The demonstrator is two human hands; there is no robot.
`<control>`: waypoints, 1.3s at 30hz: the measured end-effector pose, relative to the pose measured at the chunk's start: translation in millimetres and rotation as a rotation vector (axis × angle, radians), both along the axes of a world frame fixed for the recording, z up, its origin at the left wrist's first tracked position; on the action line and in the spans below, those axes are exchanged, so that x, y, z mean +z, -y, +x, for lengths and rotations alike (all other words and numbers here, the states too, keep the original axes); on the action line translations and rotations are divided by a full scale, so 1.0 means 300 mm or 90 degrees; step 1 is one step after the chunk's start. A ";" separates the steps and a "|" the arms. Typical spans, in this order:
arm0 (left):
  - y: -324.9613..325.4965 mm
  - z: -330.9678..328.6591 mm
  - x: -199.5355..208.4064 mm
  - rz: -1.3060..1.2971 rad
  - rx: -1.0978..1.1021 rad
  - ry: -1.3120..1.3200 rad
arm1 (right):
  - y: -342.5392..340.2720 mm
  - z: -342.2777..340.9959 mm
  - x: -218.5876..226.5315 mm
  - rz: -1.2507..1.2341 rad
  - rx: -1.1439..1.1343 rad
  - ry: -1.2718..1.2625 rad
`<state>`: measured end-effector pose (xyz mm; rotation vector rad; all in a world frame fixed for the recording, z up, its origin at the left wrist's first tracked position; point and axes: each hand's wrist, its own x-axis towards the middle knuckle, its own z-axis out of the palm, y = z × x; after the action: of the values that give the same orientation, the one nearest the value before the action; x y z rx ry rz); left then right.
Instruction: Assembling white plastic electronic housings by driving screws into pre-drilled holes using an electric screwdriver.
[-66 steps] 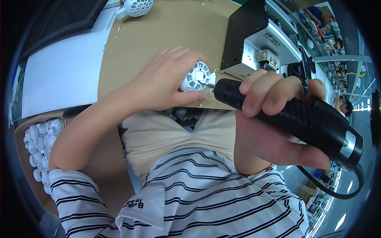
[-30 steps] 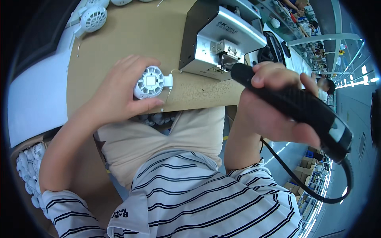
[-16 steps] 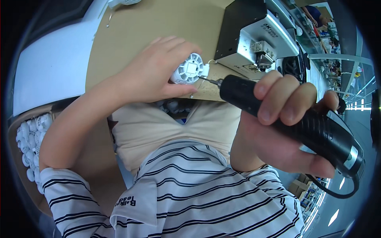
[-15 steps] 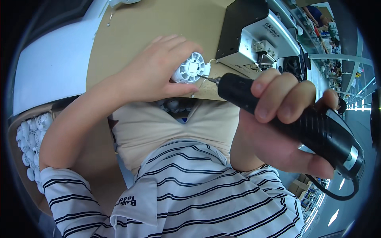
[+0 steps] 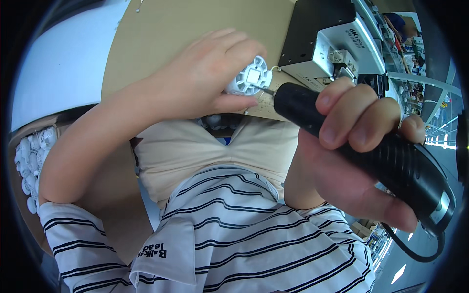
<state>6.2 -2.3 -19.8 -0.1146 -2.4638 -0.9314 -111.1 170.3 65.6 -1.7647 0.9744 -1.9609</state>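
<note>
My left hand (image 5: 215,73) is closed around a round white plastic housing (image 5: 242,84) with a ribbed rim and a square in its middle. A thin wire leads off the far side of the housing. In my right hand (image 5: 356,132) is a black electric screwdriver (image 5: 303,108), gripped along its body with a cable at its rear end. Its bit (image 5: 266,90) points left and meets the housing's face near the lower edge; whether a screw sits under the tip is too small to tell.
A black and silver box-shaped machine (image 5: 332,44) stands at the back right of the brown work surface (image 5: 161,29). A cardboard box (image 5: 93,180) with several white round parts (image 5: 31,166) is at my left. Shelving and another person are farther right.
The housing and my left hand sit slightly farther right and higher in the picture, and the housing looks more tilted. The screwdriver has shifted slightly right; its bit remains at the housing.
</note>
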 end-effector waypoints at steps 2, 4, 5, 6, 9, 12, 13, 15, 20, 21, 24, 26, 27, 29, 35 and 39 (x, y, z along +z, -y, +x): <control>-0.011 0.005 0.007 -0.004 0.009 0.003 | -0.007 -0.029 0.001 0.008 0.046 -0.081; -0.004 0.012 0.010 -0.015 0.014 0.004 | 0.009 -0.014 0.003 0.004 0.048 -0.041; -0.006 0.011 0.005 -0.019 0.013 0.002 | 0.013 -0.003 0.004 0.007 0.044 -0.002; -0.007 0.006 0.003 -0.024 0.010 -0.002 | 0.015 0.006 0.007 0.010 0.039 0.033; -0.005 0.012 0.002 -0.015 0.013 -0.008 | -0.028 -0.016 0.056 -0.018 -0.015 0.051; -0.016 0.044 0.024 0.004 0.024 0.018 | -0.141 -0.078 0.130 -0.085 -0.131 0.043; -0.018 0.028 0.023 0.004 0.004 0.004 | -0.162 -0.089 0.140 -0.087 -0.151 0.028; -0.018 0.014 0.022 -0.004 -0.003 0.001 | -0.165 -0.134 0.138 -0.125 -0.236 0.037; -0.007 0.021 0.028 -0.012 0.001 0.020 | -0.104 -0.169 0.071 -0.175 -0.328 0.051; -0.007 0.018 0.029 -0.009 0.000 0.024 | -0.089 -0.167 0.056 -0.178 -0.336 0.045; -0.007 0.016 0.027 -0.004 0.001 0.028 | -0.085 -0.192 0.060 -0.141 -0.327 0.069; -0.007 0.018 0.021 0.001 0.008 0.024 | -0.097 -0.215 0.080 -0.060 -0.288 0.126; -0.009 0.020 0.020 0.003 0.012 0.023 | -0.107 -0.221 0.090 -0.020 -0.266 0.155; -0.007 0.026 0.024 0.000 0.006 0.010 | -0.129 -0.211 0.088 -0.060 -0.197 0.183; -0.149 0.119 0.061 -0.068 -0.317 -0.040 | -0.281 -0.299 0.017 -0.116 -0.075 0.471; -0.219 0.106 -0.055 -0.104 -0.327 0.230 | -0.363 -0.438 -0.137 -0.110 0.185 0.751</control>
<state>37.9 63.5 -36.4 -0.7218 -2.9119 -1.0216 -242.4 279.2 24.5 -0.4758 0.1236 -2.3393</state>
